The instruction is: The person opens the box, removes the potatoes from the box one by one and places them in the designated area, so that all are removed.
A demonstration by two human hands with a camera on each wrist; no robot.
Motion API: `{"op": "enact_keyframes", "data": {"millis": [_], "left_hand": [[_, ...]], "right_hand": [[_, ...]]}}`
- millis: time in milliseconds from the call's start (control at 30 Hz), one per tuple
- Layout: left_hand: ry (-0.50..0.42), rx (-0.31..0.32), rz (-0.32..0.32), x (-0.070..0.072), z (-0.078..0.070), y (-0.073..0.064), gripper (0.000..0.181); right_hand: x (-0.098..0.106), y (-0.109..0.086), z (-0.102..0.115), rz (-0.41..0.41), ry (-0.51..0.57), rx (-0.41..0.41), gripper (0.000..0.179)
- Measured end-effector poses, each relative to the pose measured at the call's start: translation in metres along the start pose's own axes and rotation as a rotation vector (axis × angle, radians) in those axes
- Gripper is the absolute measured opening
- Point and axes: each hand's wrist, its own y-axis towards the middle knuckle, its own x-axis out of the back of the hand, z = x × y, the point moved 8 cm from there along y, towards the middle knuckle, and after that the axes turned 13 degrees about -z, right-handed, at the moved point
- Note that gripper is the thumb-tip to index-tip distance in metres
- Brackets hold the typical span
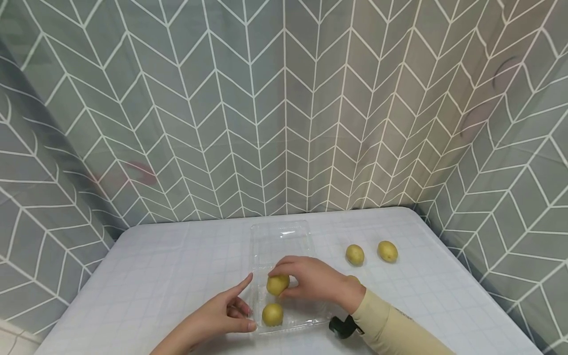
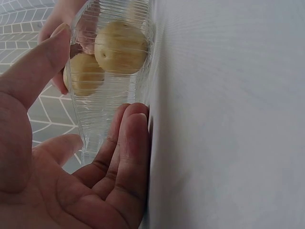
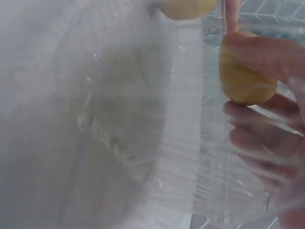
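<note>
My right hand grips a yellow potato between thumb and fingers, over the clear plastic clamshell box. A second potato sits inside the box, near its front left corner. At the box's left side my left hand is spread, one fingertip at the front corner and another finger pointing up along the side. Its fingertips lie right at the ribbed wall in the left wrist view. Through the clear plastic, the right wrist view shows the right hand around the potato.
The box's lid lies open toward the back of the white-covered table. Two potatoes rest at the right; another peeks out behind the right wrist. A patterned curtain surrounds the table.
</note>
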Motion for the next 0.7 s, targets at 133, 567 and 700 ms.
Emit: {"op": "enact_keyframes", "data": {"millis": [133,567,700], "left_hand": [[-0.001,0.001,0.002,0.000,0.000,0.000,0.100],[-0.006,0.001,0.003,-0.001,-0.001,0.000,0.101],[-0.010,0.018,0.002,-0.001,0.000,0.000,0.102]], "right_hand": [[0.007,-0.003,-0.002,-0.022,0.007,-0.022,0.042],[0.030,-0.021,-0.019,-0.052,0.065,-0.168,0.043],[0.039,-0.029,-0.024,-0.078,0.073,-0.199,0.043]]}}
